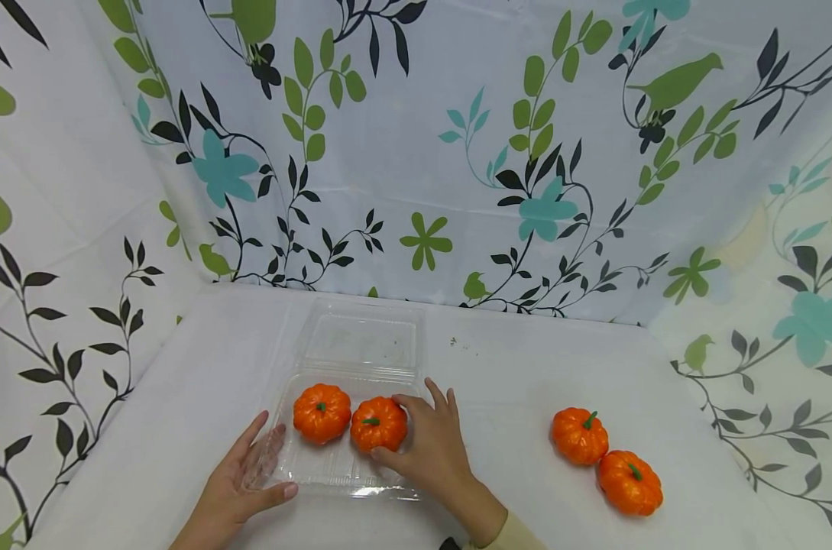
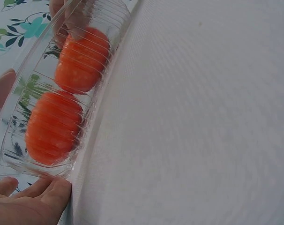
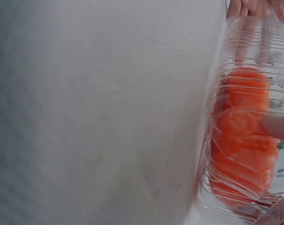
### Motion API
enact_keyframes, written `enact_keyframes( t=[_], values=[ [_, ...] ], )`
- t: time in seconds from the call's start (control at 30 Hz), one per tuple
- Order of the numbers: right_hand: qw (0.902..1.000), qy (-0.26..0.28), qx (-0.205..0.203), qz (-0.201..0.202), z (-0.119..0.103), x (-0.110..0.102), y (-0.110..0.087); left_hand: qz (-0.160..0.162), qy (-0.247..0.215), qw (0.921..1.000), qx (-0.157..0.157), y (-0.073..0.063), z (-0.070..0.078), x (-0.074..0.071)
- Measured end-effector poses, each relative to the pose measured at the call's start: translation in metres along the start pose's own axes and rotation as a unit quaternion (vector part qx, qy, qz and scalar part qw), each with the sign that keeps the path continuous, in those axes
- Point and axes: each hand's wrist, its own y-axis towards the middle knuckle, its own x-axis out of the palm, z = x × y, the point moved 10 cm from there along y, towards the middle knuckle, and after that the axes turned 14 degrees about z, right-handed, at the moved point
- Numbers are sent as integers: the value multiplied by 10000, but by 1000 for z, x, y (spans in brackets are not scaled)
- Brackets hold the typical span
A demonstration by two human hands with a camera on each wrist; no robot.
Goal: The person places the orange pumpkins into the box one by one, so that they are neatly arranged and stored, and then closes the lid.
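A clear plastic clamshell container (image 1: pixel 350 477) lies with its lid folded back on the white table. Two small orange pumpkins sit side by side in it: a left pumpkin (image 1: pixel 322 413) and a right pumpkin (image 1: pixel 379 425), both with green stems. My right hand (image 1: pixel 435 443) pinches the right pumpkin between thumb and index finger, other fingers raised. At the container's left end, my left hand (image 1: pixel 233 489) has its fingers spread along the wall and its thumb near the front corner. The left wrist view shows those fingers (image 2: pixel 41 194) nearly straight against the container's end.
Two more orange pumpkins lie on the table to the right, an upper one (image 1: pixel 579 436) and a lower one (image 1: pixel 630 483), close together. The transparent lid (image 1: pixel 360 336) extends toward the back. A leaf-patterned curtain (image 1: pixel 422 153) borders the table behind and at both sides.
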Motion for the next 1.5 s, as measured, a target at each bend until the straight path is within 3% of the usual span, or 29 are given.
enact_keyframes(
  t=[0.33, 0.8, 1.07, 1.5],
  values=[
    [9988, -416, -264, -29, -3, 2, -1, -36, -200, 9998, -5, 0, 0, 1],
    [9983, -384, -433, 119, -7, -2, -1, -10, -6, 10000, 90, 2, -1, 0],
    [9984, -225, -308, 425, -5, -6, 4, -20, -49, 10000, 77, 1, -2, 0],
    [9993, 32, -90, 369, -2, -7, 4, -16, 27, 10000, -11, 1, -3, 0]
  ],
)
